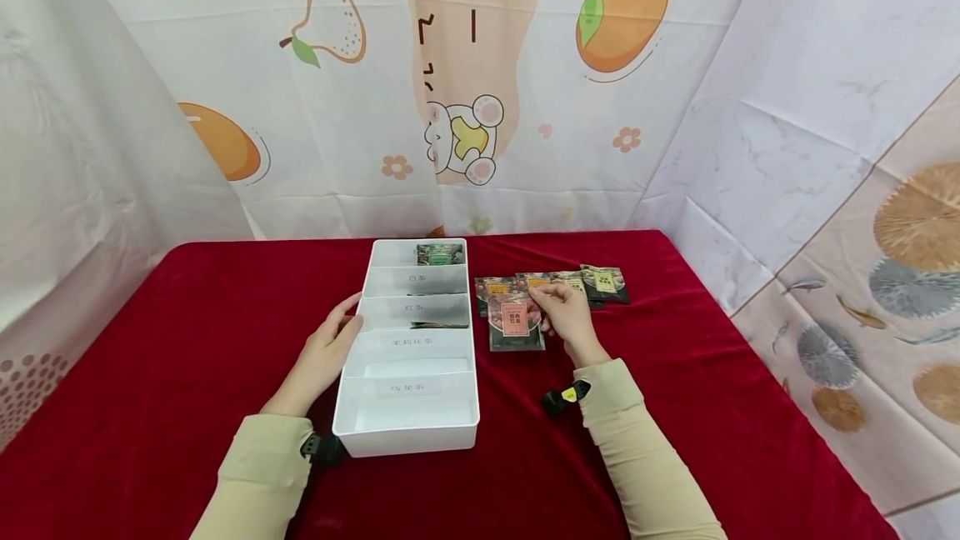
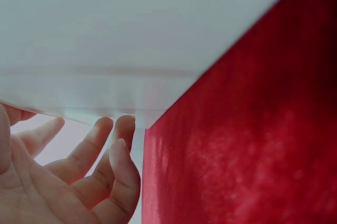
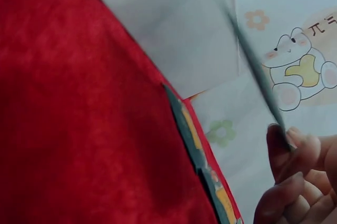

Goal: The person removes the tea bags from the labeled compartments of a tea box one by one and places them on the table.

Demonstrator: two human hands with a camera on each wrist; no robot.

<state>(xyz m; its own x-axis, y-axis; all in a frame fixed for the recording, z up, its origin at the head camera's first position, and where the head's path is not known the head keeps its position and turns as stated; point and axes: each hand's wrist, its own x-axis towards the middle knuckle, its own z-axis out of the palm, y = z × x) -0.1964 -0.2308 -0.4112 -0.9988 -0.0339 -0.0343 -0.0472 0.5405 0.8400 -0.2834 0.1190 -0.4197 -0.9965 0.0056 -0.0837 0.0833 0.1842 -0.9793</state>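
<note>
Between the thumb and fingers of my right hand (image 1: pixel 567 319), a dark tea sachet (image 1: pixel 516 322) with a pink label is pinched at its right edge. In the right wrist view the sachet (image 3: pixel 256 74) appears edge-on, raised off the red cloth. My left hand (image 1: pixel 327 352) rests against the left side of a long white divided box (image 1: pixel 410 438). Its loosely bent fingers (image 2: pixel 79 155) touch the outer wall in the left wrist view. A green-labelled sachet (image 1: pixel 439 254) lies in the box's far compartment; sachet edges (image 1: pixel 439 325) show in the middle one.
Beyond my right hand lie several more sachets: orange-labelled ones (image 1: pixel 489 285) on the left and a yellow-green-labelled one (image 1: pixel 604 282) on the right. Red cloth (image 1: pixel 225 340) covers the table. A printed curtain (image 1: pixel 337 123) hangs behind it. Chinese labels mark the box's compartments.
</note>
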